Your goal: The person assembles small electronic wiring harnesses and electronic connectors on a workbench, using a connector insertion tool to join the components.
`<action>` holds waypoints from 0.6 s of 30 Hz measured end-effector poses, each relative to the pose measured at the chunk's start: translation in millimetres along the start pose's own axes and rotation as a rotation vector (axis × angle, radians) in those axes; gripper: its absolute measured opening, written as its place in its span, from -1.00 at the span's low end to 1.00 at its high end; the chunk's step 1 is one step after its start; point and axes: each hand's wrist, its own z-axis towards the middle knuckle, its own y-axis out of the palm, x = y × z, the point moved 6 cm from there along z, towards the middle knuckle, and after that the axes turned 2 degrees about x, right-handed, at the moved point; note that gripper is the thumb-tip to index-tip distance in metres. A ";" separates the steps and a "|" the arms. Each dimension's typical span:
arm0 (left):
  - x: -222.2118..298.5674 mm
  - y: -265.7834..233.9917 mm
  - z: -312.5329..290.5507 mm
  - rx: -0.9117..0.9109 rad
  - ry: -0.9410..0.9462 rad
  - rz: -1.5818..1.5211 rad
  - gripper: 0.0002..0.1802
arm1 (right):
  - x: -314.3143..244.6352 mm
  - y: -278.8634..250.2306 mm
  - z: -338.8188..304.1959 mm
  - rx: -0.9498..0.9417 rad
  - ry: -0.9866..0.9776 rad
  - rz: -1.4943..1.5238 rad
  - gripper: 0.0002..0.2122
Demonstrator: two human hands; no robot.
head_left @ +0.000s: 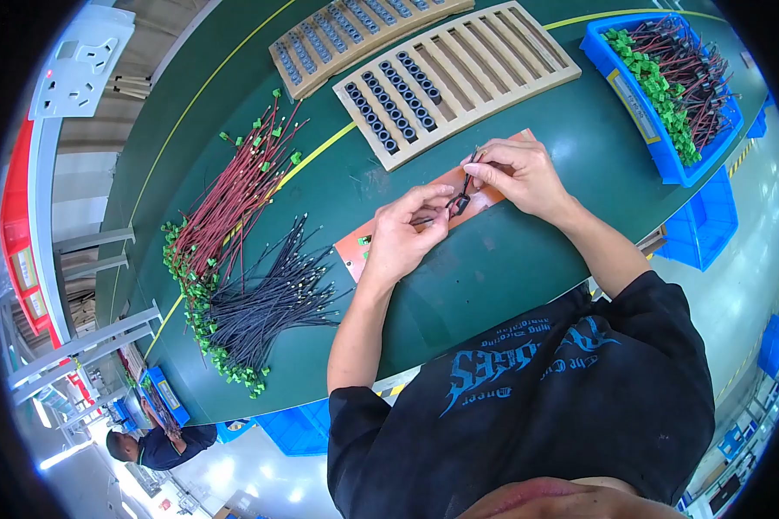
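Head view of a green worktable point(528, 268), with the orange mat point(381, 238) at its centre taken as landmark. Left hand point(404, 235): rests over the middle of the orange mat, fingers curled, thumb and forefinger pinched on a small black ring core point(460, 204) and the wire end beside it. Right hand point(518, 173): sits over the far right end of the mat, fingertips pinched on the upper end of a thin dark wire point(468, 180) that runs down into the ring core. The two hands are close together, joined by the wire; the core lies just above the mat surface, though whether it touches the mat cannot be told.

To the left of the mat lies a fanned bundle of black wires point(268, 298), and beyond it, farther left, a longer bundle of red wires point(234, 195) ending in small green connectors point(201, 311). Beyond the mat, away from the person, stand two slotted beige trays; the nearer tray point(485, 60) holds rows of black ring cores in its left slots, and the farther tray point(355, 35) is partly cut by the picture edge. To the far right of the mat, a blue bin point(640, 112) holds more red wires with green connectors. A second person point(151, 445) appears small, well below left of the mat, beyond the table edge.
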 end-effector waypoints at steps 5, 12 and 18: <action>27.5 4.4 1.6 0.155 0.133 0.263 -0.80 | -23.6 -4.3 -5.9 0.133 -0.243 0.016 -0.90; 58.4 21.8 -3.8 0.232 0.342 0.406 -0.86 | -9.1 -19.8 -19.4 0.170 -0.063 -0.037 -0.90; 54.8 28.1 9.1 0.303 0.385 0.533 -0.79 | -14.0 -30.8 -19.1 0.163 -0.151 -0.163 -0.88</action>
